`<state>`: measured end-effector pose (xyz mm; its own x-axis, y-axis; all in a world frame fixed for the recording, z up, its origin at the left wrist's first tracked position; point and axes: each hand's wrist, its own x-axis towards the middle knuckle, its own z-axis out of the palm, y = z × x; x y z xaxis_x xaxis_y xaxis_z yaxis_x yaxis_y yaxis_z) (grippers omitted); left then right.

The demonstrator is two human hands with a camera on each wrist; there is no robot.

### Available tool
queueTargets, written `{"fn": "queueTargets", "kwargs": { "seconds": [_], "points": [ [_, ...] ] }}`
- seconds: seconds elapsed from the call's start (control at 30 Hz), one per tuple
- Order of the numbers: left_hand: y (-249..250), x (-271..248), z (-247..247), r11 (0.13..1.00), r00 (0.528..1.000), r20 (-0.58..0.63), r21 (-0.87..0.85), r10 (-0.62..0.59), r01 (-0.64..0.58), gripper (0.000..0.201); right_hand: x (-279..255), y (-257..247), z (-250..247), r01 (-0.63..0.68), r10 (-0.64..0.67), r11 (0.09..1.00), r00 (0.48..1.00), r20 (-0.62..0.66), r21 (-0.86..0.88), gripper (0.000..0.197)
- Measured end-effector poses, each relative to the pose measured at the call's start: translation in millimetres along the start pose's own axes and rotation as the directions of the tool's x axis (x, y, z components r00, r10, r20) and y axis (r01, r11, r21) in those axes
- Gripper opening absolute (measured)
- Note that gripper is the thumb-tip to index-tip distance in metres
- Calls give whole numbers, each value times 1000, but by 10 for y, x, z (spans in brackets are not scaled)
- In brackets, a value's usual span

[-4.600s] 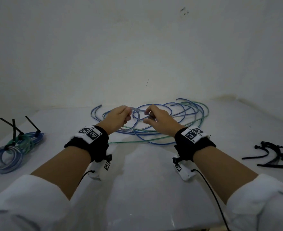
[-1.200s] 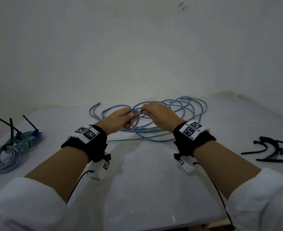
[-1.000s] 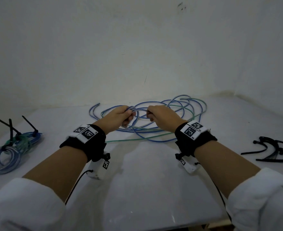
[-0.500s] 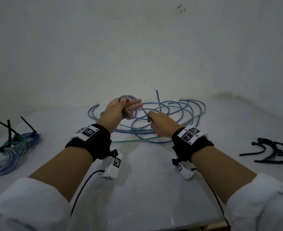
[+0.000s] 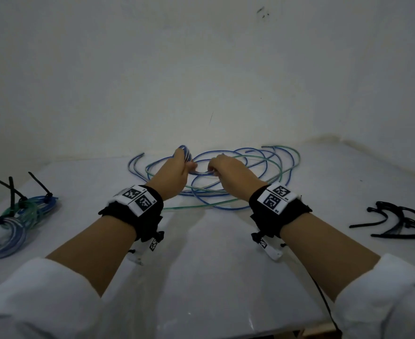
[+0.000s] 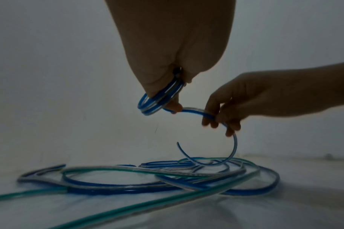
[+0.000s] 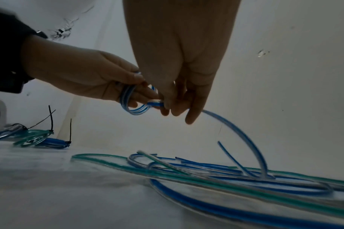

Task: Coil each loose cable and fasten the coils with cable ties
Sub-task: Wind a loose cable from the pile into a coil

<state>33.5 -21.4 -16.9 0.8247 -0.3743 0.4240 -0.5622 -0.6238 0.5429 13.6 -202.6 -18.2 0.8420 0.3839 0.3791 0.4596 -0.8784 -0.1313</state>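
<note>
1. Left hand (image 5: 174, 176): raised above the table (image 5: 201, 277), fingers curled round a small blue coil (image 6: 157, 102) of several turns; the coil loops over the fingers.
2. Right hand (image 5: 233, 174): just beside the left, fingertips (image 6: 214, 122) pinching the blue cable's free run where it leaves the coil. From there the cable arcs down to the loose cables (image 5: 238, 172).
3. Loose cables: blue and green lengths lying in overlapping loops at the table's far middle, under and beyond both hands.
4. Tied coils (image 5: 18, 216): blue and green bundles at the left edge, each cinched with a black tie, tails standing up.
5. Spare cable ties (image 5: 397, 221): a black heap at the right edge, well apart from the hands.
6. Wristbands (image 5: 138, 204): black, with white square-code markers; small characters beside the codes are too small to read. No brand legible on any cable.
</note>
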Motion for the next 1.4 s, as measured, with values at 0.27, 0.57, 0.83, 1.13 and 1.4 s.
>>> {"fn": "queueTargets", "kwargs": {
  "seconds": [0.27,0.57,0.83,1.13,1.4],
  "points": [
    [31,-46,40,990,983,160,-93,-95,111,18,14,16,-77,73,-69,996,995,-70,53,16],
    [32,-7,-12,993,989,145,113,-40,24,12,77,-67,-87,158,-160,987,985,-66,-34,10],
    [-30,-34,-39,999,982,187,27,-36,32,14,92,-53,-117,116,-120,990,992,48,82,10],
    [26,-49,-51,982,985,171,-182,-11,43,13,88,-17,-158,45,-41,989,999,-27,138,9],
    [84,-64,-96,936,980,184,-327,-75,133,20,101,-21,-168,42,-34,997,991,-128,61,16]
  ]
}}
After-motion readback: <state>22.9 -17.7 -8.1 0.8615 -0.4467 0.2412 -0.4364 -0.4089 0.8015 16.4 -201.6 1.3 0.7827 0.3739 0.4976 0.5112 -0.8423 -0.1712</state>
